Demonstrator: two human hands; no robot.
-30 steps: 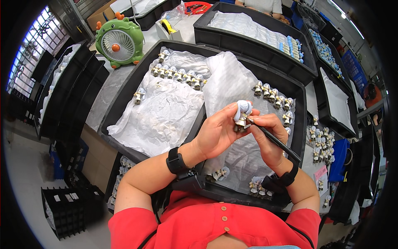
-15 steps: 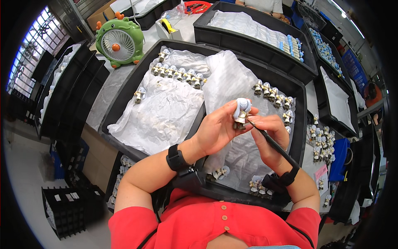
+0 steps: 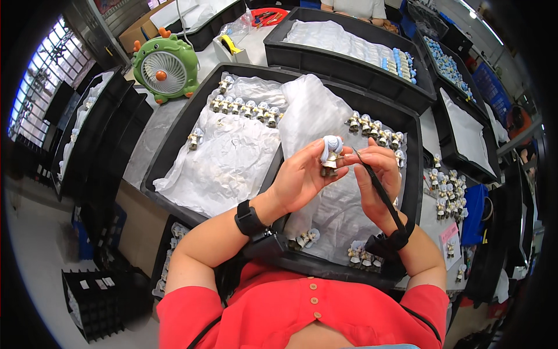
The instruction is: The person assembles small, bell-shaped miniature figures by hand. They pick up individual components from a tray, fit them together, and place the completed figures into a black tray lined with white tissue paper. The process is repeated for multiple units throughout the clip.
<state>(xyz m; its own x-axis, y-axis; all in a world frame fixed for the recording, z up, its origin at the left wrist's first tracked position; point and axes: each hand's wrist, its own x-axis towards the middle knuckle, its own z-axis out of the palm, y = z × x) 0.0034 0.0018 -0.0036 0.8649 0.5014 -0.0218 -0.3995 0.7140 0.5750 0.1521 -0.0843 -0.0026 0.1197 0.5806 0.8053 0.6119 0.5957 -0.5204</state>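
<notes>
The fingers of the left hand (image 3: pixel 299 177) pinch a small figure (image 3: pixel 331 156) with pale blue hair and a white outfit, held upright above the middle of a big black tray (image 3: pixel 415 168). The right hand (image 3: pixel 381 174) has a thin dark tool (image 3: pixel 381 189) between thumb and fingers, its tip raised just beside the figure and apart from it. The fingertips of both hands come close together there; whether they touch I cannot tell.

The tray is lined with crumpled white paper (image 3: pixel 226 154). On its left part stands a short row of matching figures (image 3: pixel 238 106), with a lone figure (image 3: pixel 195 138) nearer the left rim. On its right part, another group (image 3: pixel 375 128) lines the far corner, and a few more (image 3: pixel 363 256) lie by the near edge. Beyond it, a second black tray (image 3: pixel 349 70) holds white sheeting and rows of blue pieces (image 3: pixel 401 63).

The grey table (image 3: pixel 148 139) also bears a green fan (image 3: pixel 165 67), a tape dispenser (image 3: pixel 231 47) and a red dish (image 3: pixel 282 14) of tools. To the right, a cluster of figures (image 3: pixel 447 192) sits near a blue bin (image 3: pixel 478 215). At left are stacked trays (image 3: pixel 99 145), a black crate (image 3: pixel 99 302) on the pale floor (image 3: pixel 35 250) and a barred window (image 3: pixel 43 81); across the table sits another person (image 3: pixel 354 7).
</notes>
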